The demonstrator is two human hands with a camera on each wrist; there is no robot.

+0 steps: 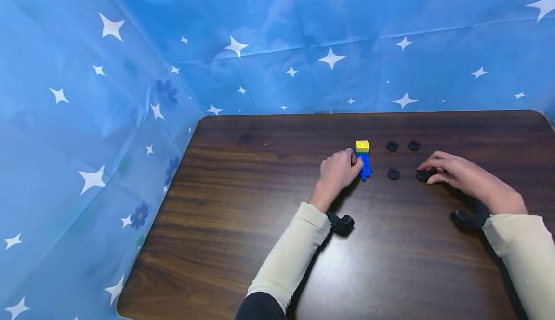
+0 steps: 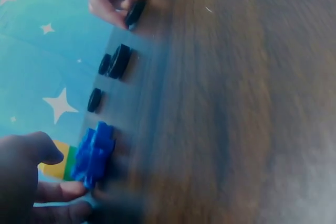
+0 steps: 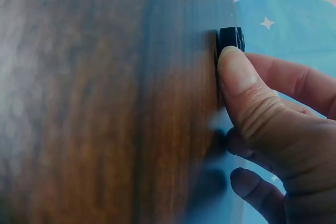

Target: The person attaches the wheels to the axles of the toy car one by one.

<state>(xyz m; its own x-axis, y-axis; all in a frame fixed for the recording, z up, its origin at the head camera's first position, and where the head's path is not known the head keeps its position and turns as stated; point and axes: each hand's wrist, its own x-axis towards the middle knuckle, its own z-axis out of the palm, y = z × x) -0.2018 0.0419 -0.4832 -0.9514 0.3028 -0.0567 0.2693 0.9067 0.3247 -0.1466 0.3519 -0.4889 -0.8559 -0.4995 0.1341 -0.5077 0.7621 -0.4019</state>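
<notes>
A blue studded toy base [image 1: 364, 166] carries a yellow brick [image 1: 362, 146] at its far end; the left wrist view also shows a green layer [image 2: 69, 162] beside the yellow. My left hand [image 1: 339, 169] holds this toy from its left side, thumb over the blue part and a fingertip at its lower edge. With thumb and fingers, my right hand [image 1: 455, 173] pinches a black toy wheel [image 1: 422, 176] at the table surface. The right wrist view shows the thumb against this wheel [image 3: 230, 38], the other fingertips partly hidden.
Between the toy and my right hand lie a near black wheel [image 1: 393, 173] and two far ones, a left wheel [image 1: 392, 146] and a right wheel [image 1: 414, 145]. The brown wooden table [image 1: 260, 190] ends at a blue star-patterned cloth [image 1: 277, 31] behind and at the left.
</notes>
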